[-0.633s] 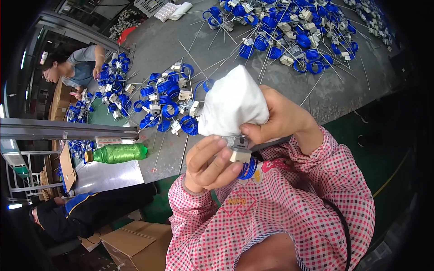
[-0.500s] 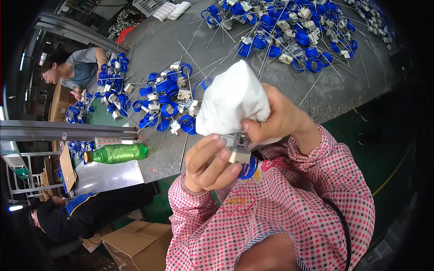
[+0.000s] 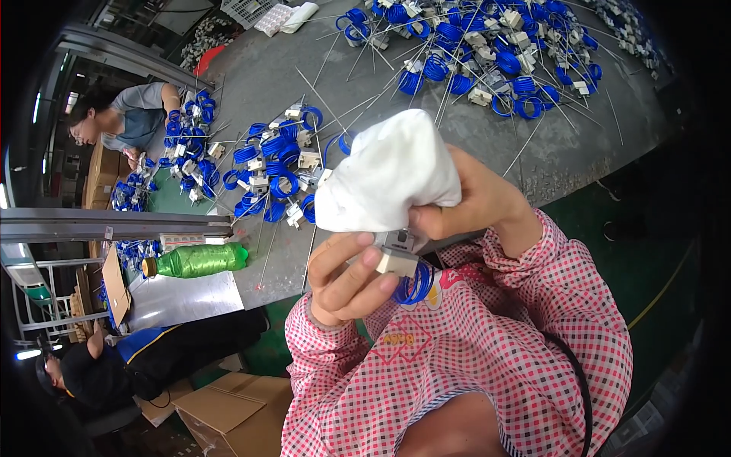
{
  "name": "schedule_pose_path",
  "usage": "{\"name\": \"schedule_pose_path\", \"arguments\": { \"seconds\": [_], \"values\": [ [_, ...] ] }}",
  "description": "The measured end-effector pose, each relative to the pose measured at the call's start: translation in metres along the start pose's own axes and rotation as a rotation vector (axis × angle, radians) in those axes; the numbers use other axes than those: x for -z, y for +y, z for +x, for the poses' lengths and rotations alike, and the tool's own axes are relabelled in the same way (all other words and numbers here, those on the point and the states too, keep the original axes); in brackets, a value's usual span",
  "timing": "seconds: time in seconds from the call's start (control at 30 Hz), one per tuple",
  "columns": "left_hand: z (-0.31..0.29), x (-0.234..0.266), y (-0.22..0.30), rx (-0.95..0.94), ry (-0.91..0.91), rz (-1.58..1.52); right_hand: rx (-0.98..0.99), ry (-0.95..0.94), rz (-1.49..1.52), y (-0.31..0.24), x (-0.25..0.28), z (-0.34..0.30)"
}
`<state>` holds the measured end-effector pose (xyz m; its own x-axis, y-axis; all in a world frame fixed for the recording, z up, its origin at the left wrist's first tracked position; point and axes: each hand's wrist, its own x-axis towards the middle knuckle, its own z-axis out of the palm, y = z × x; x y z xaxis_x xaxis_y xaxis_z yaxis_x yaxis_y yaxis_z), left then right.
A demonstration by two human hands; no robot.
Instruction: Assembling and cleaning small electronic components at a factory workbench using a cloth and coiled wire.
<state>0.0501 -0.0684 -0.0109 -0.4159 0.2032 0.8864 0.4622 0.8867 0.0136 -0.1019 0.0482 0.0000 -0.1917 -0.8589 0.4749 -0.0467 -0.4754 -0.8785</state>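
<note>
In front of my chest, my left hand (image 3: 344, 280) pinches a small capillary thermostat (image 3: 397, 263) with a grey metal and cream body. A blue coil (image 3: 415, 285) hangs below its body. My right hand (image 3: 483, 199) is closed round a bunched white cloth (image 3: 390, 171), thumb in front, and holds it against the thermostat's top. The cloth hides part of the thermostat and most of my right fingers. Beyond my hands, a heap of similar thermostats with blue coils (image 3: 280, 164) lies on the grey table (image 3: 266, 76).
A larger heap of thermostats (image 3: 506, 57) covers the far right, its thin probes sticking out. To the left, a green bottle (image 3: 199, 260) lies near the table edge. Two other people (image 3: 141, 107) are at the left. A cardboard box (image 3: 236, 407) stands at lower left.
The white cloth has shifted left and slightly down, folding over and covering more of the thermostat's top. The thermostat has moved slightly down and left. The person at lower left has raised an arm.
</note>
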Motion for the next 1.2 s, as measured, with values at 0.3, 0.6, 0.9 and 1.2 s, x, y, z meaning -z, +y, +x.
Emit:
{"name": "schedule_pose_path", "arguments": {
  "seconds": [0.3,0.6,0.9,1.2],
  "values": [
    [-0.004,-0.001,0.000,-0.037,-0.010,-0.033,-0.126,0.023,0.175,-0.011,-0.005,-0.004],
    [-0.006,0.003,-0.001,0.018,0.028,-0.094,0.023,0.178,0.106,-0.003,-0.016,-0.005],
    [-0.005,0.001,0.001,0.081,0.046,-0.065,-0.006,0.368,0.052,0.004,-0.029,-0.007],
    [-0.007,0.003,-0.005,0.016,-0.013,0.099,-0.264,0.563,0.596,0.001,-0.028,0.000]
  ]
}}
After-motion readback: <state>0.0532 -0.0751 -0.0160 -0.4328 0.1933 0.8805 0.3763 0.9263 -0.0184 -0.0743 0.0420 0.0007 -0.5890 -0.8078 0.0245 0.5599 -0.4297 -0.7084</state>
